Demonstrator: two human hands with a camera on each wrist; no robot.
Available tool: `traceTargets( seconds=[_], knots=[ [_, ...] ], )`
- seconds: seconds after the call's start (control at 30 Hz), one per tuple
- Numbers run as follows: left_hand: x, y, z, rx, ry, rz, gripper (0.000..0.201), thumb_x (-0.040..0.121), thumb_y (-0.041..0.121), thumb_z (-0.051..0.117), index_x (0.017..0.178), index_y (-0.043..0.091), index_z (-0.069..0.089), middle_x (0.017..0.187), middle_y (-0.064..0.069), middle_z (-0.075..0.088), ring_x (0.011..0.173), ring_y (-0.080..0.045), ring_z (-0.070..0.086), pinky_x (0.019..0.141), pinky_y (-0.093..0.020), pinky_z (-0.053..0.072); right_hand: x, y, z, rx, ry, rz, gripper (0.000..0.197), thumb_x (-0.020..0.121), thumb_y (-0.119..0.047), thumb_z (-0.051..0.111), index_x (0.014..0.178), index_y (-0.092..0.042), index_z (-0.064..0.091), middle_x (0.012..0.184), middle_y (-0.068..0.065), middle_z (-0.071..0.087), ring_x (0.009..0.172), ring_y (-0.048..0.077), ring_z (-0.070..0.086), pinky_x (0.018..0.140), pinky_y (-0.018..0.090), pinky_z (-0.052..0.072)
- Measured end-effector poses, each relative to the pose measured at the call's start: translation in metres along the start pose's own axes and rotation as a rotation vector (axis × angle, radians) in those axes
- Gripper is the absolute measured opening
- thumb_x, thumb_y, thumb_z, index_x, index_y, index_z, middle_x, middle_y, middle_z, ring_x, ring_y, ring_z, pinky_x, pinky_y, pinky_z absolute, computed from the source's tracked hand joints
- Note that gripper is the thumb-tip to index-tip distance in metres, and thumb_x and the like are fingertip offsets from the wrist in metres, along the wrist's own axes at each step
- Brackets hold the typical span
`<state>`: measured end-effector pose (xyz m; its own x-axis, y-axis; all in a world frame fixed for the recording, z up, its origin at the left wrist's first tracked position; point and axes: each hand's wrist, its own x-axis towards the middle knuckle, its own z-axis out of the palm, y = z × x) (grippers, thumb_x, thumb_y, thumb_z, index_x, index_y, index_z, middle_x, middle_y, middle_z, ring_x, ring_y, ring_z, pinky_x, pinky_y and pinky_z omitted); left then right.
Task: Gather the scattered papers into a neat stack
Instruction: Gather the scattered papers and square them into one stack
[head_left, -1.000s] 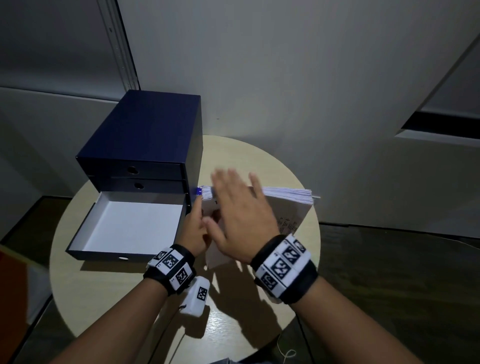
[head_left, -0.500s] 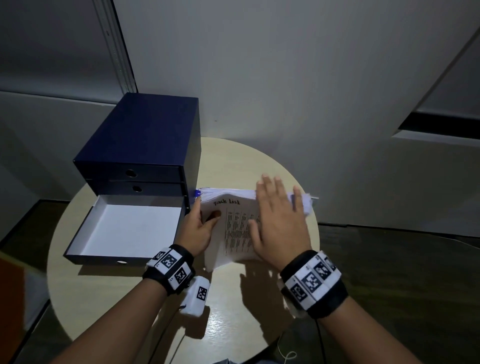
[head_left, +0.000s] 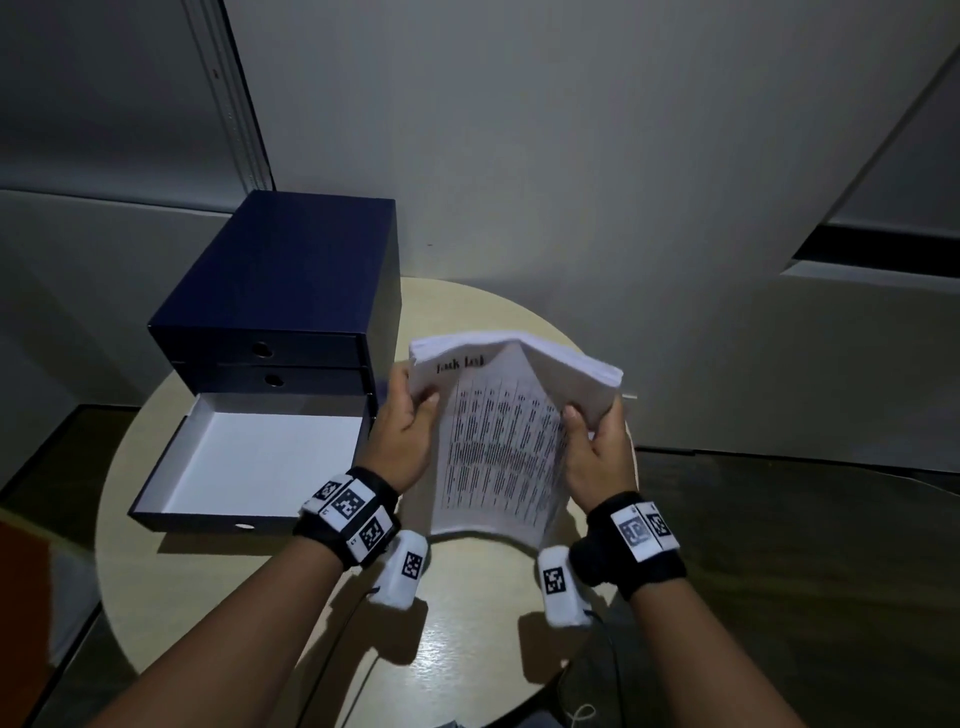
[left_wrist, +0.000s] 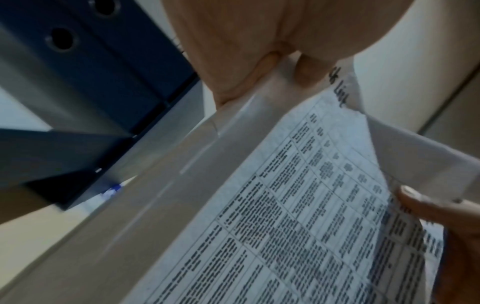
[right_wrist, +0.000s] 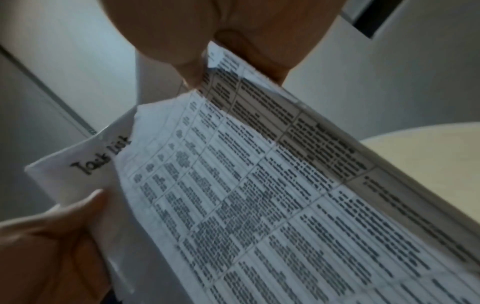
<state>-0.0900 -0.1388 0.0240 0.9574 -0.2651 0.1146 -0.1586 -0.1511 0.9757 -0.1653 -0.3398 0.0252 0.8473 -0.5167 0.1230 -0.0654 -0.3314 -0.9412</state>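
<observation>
A thick stack of white printed papers (head_left: 498, 441) is lifted off the round table, its top sheet a table of text headed in handwriting. My left hand (head_left: 408, 415) grips the stack's left edge, thumb on top. My right hand (head_left: 597, 431) grips the right edge, thumb on the front sheet. The stack bows between the two hands. In the left wrist view the papers (left_wrist: 298, 216) run down from my left hand (left_wrist: 272, 67). In the right wrist view the printed sheet (right_wrist: 259, 195) fills the frame, held by my right hand (right_wrist: 207, 67).
A dark blue drawer box (head_left: 280, 291) stands at the table's left, its lowest drawer (head_left: 260, 457) pulled out, white inside, holding nothing. The round beige table (head_left: 467, 634) sits against a grey wall. A blue pen tip (left_wrist: 114, 188) shows by the box corner.
The papers lay on the table with my right palm flat on them. Now both hands have gripped the stack's sides and raised it, tilted toward me.
</observation>
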Motion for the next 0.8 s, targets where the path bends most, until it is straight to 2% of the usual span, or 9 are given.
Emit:
traceTargets(
  seconds=[0.1, 0.2, 0.27, 0.33, 0.43, 0.53, 0.6, 0.63, 0.8],
  knots=[
    [-0.001, 0.013, 0.005, -0.029, 0.086, 0.114, 0.028, 0.102, 0.008, 0.044, 0.106, 0.035, 0.038, 0.096, 0.014, 0.060, 0.081, 0.011, 0.063, 0.068, -0.014, 0.052, 0.001, -0.016, -0.001, 0.051, 0.054, -0.075, 0.032, 0.097, -0.013, 0.051, 0.119, -0.033, 0.039, 0.099, -0.019, 0.060, 0.086, -0.009, 0.061, 0.076, 0.022, 0.054],
    [-0.014, -0.006, 0.012, -0.020, 0.137, 0.062, 0.020, 0.100, 0.017, 0.044, 0.115, 0.027, 0.035, 0.099, 0.014, 0.059, 0.082, 0.012, 0.061, 0.068, -0.015, 0.050, -0.012, 0.000, 0.004, -0.009, 0.033, -0.037, 0.034, 0.098, -0.009, 0.048, 0.126, -0.023, 0.035, 0.090, -0.010, 0.061, 0.077, 0.004, 0.063, 0.061, 0.016, 0.048],
    [-0.027, -0.025, 0.014, 0.030, 0.070, -0.057, 0.019, 0.103, 0.011, 0.041, 0.116, 0.022, 0.032, 0.099, 0.014, 0.058, 0.087, 0.004, 0.061, 0.069, -0.017, 0.046, -0.025, 0.024, 0.009, -0.047, -0.044, 0.079, 0.038, 0.099, -0.008, 0.047, 0.132, -0.019, 0.034, 0.099, -0.003, 0.060, 0.096, 0.021, 0.064, 0.069, 0.015, 0.045],
    [-0.034, -0.032, 0.014, 0.018, 0.026, -0.124, 0.026, 0.102, 0.006, 0.042, 0.119, 0.023, 0.031, 0.100, 0.014, 0.060, 0.088, 0.000, 0.064, 0.065, -0.011, 0.048, -0.031, 0.038, 0.009, -0.019, -0.072, 0.172, 0.036, 0.098, -0.010, 0.049, 0.131, -0.020, 0.038, 0.103, -0.006, 0.060, 0.108, 0.024, 0.061, 0.071, 0.009, 0.043],
    [-0.026, -0.025, 0.011, -0.048, 0.066, -0.077, 0.031, 0.100, 0.021, 0.051, 0.127, 0.019, 0.038, 0.106, 0.012, 0.063, 0.090, 0.012, 0.064, 0.075, -0.012, 0.051, -0.024, 0.028, 0.001, 0.029, -0.028, 0.132, 0.047, 0.094, -0.016, 0.059, 0.136, -0.019, 0.036, 0.107, -0.008, 0.058, 0.098, 0.008, 0.061, 0.074, 0.013, 0.045],
    [-0.010, -0.005, 0.011, -0.075, 0.141, 0.045, 0.044, 0.089, 0.051, 0.052, 0.118, 0.020, 0.047, 0.107, 0.008, 0.062, 0.100, -0.009, 0.062, 0.086, -0.029, 0.051, -0.009, 0.003, -0.001, 0.096, 0.098, 0.010, 0.041, 0.090, -0.034, 0.064, 0.125, -0.024, 0.045, 0.105, -0.012, 0.059, 0.096, 0.004, 0.061, 0.079, 0.026, 0.054],
    [0.003, 0.008, 0.014, -0.111, 0.229, 0.100, 0.033, 0.091, 0.049, 0.049, 0.105, 0.019, 0.052, 0.097, 0.010, 0.058, 0.091, -0.009, 0.057, 0.084, -0.028, 0.047, 0.002, -0.008, 0.003, 0.147, 0.186, -0.007, 0.029, 0.086, -0.050, 0.060, 0.107, -0.032, 0.053, 0.104, -0.009, 0.061, 0.098, 0.016, 0.062, 0.084, 0.042, 0.055],
    [0.009, 0.013, 0.016, -0.136, 0.276, 0.089, 0.030, 0.094, 0.045, 0.048, 0.100, 0.017, 0.053, 0.093, 0.011, 0.057, 0.088, -0.009, 0.055, 0.082, -0.026, 0.045, 0.007, -0.013, 0.005, 0.161, 0.217, 0.011, 0.026, 0.086, -0.055, 0.057, 0.098, -0.033, 0.055, 0.100, -0.007, 0.062, 0.096, 0.018, 0.062, 0.084, 0.042, 0.053],
    [0.030, 0.011, 0.018, -0.130, 0.384, 0.031, 0.014, 0.095, 0.025, 0.050, 0.087, 0.017, 0.057, 0.081, 0.013, 0.058, 0.079, -0.006, 0.053, 0.077, -0.026, 0.041, 0.022, -0.022, 0.009, 0.160, 0.303, 0.103, 0.021, 0.096, -0.037, 0.052, 0.084, -0.019, 0.054, 0.077, -0.002, 0.057, 0.070, 0.018, 0.052, 0.062, 0.027, 0.041]
  ],
)
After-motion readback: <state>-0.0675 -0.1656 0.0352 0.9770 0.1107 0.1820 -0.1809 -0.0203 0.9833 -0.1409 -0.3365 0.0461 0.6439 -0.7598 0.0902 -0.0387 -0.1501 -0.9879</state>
